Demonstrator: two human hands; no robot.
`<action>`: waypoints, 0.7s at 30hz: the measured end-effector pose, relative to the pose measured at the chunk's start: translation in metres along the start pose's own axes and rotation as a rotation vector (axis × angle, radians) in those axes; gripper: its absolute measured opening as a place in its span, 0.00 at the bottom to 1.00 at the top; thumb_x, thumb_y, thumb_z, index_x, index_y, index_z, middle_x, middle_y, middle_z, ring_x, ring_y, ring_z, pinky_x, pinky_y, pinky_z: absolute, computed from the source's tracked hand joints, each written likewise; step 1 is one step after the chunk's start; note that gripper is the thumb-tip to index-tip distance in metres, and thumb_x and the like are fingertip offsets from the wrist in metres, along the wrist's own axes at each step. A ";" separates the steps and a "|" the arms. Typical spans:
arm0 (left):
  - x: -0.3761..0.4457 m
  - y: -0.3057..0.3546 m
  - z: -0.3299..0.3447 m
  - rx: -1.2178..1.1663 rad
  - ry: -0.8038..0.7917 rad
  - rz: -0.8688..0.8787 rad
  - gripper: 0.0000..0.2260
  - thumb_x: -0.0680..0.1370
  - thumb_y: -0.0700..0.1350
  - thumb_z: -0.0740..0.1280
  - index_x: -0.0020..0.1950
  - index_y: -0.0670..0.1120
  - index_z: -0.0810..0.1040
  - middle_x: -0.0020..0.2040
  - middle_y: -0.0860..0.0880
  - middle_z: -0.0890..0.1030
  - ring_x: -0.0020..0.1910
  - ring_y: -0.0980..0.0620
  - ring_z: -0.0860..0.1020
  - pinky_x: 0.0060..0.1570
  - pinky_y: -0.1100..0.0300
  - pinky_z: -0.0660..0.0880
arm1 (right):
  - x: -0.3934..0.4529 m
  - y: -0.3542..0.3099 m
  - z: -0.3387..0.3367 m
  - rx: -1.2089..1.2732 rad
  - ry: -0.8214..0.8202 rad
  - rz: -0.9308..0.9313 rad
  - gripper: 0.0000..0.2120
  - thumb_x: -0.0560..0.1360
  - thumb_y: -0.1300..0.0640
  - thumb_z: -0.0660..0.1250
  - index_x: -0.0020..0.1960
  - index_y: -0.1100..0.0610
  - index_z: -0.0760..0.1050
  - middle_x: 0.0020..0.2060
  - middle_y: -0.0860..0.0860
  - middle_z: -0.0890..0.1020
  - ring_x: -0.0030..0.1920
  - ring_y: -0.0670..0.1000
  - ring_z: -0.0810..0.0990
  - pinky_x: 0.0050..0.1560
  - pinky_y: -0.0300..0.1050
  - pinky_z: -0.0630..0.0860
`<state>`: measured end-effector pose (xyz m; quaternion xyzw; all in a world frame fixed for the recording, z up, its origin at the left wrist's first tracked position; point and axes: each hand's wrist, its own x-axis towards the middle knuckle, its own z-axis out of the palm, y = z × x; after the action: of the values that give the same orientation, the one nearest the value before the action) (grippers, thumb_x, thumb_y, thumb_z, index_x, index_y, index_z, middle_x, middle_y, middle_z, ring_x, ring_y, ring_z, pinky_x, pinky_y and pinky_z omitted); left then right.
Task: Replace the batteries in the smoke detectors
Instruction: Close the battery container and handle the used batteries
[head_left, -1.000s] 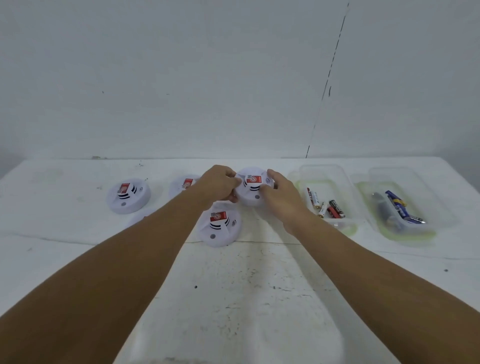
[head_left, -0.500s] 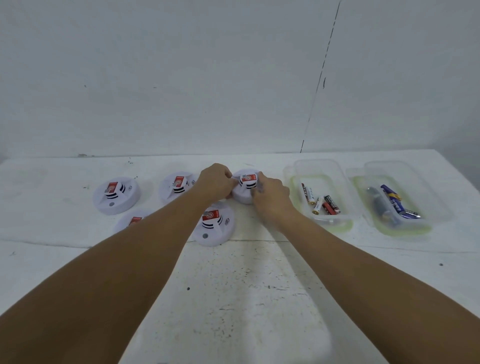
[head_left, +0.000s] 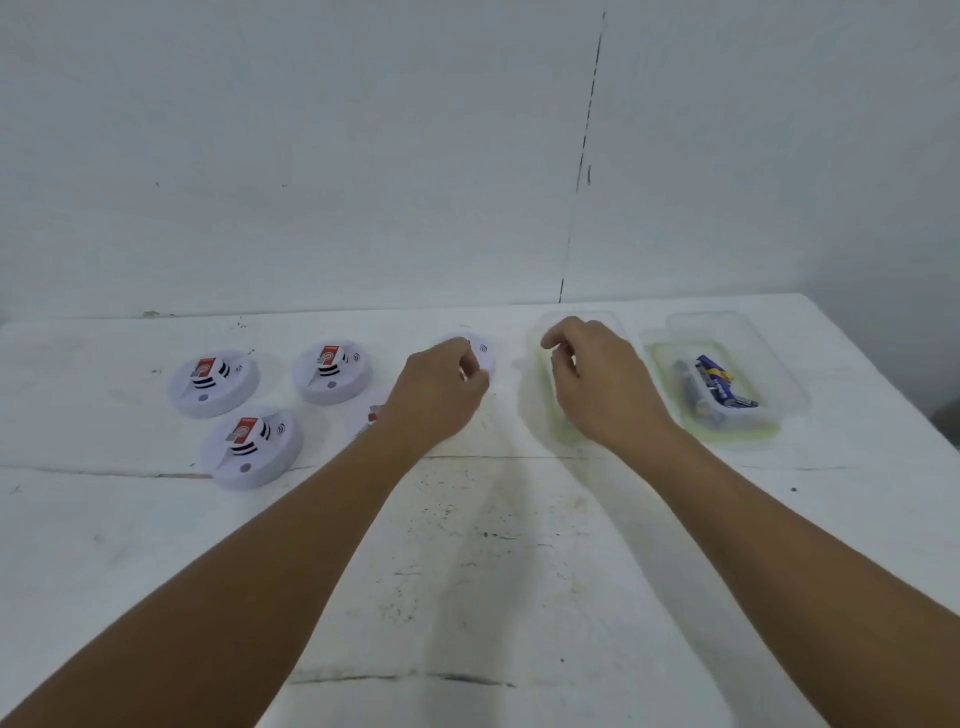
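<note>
Several round white smoke detectors with red labels lie on the white table (head_left: 467, 571). My left hand (head_left: 441, 387) has its fingers curled on the near rim of the rightmost smoke detector (head_left: 482, 352), hiding most of it. My right hand (head_left: 597, 387) hovers over the left clear tray (head_left: 537, 338) with finger and thumb drawn together; whether they pinch anything is hidden. Blue batteries (head_left: 716, 376) lie in the right clear tray (head_left: 779, 384).
Three more detectors sit at the left (head_left: 213, 382), (head_left: 332, 371), (head_left: 252, 447), and another detector (head_left: 370, 415) is half hidden behind my left forearm. A wall rises right behind the table. The table's right edge slants off at the far right.
My right hand has left the detector and moved right over the left tray. My left hand stays on the detector. The camera view has shifted, so everything sits further right.
</note>
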<state>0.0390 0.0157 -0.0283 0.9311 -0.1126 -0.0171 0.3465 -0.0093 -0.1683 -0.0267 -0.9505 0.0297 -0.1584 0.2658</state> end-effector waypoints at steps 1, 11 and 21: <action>-0.007 0.003 0.005 0.007 -0.043 -0.009 0.07 0.82 0.48 0.66 0.48 0.47 0.77 0.42 0.52 0.80 0.38 0.55 0.76 0.34 0.63 0.69 | -0.003 0.010 -0.007 -0.072 -0.014 0.019 0.10 0.83 0.57 0.59 0.58 0.53 0.78 0.51 0.50 0.79 0.51 0.53 0.77 0.48 0.49 0.73; -0.051 0.036 0.051 -0.342 -0.343 -0.230 0.13 0.83 0.51 0.63 0.47 0.45 0.81 0.40 0.50 0.78 0.36 0.52 0.74 0.42 0.59 0.71 | -0.038 0.053 -0.023 -0.362 -0.109 -0.028 0.15 0.85 0.49 0.55 0.51 0.51 0.80 0.45 0.47 0.80 0.50 0.54 0.77 0.58 0.53 0.64; -0.077 0.040 0.061 -0.595 -0.223 -0.367 0.16 0.85 0.57 0.59 0.50 0.46 0.74 0.45 0.48 0.80 0.35 0.52 0.76 0.31 0.64 0.70 | -0.059 0.035 -0.009 -0.117 -0.268 -0.186 0.18 0.84 0.52 0.58 0.36 0.49 0.74 0.26 0.44 0.73 0.35 0.41 0.73 0.64 0.53 0.63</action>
<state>-0.0510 -0.0356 -0.0523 0.7868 0.0290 -0.2126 0.5787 -0.0672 -0.1948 -0.0539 -0.9755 -0.0847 -0.0523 0.1961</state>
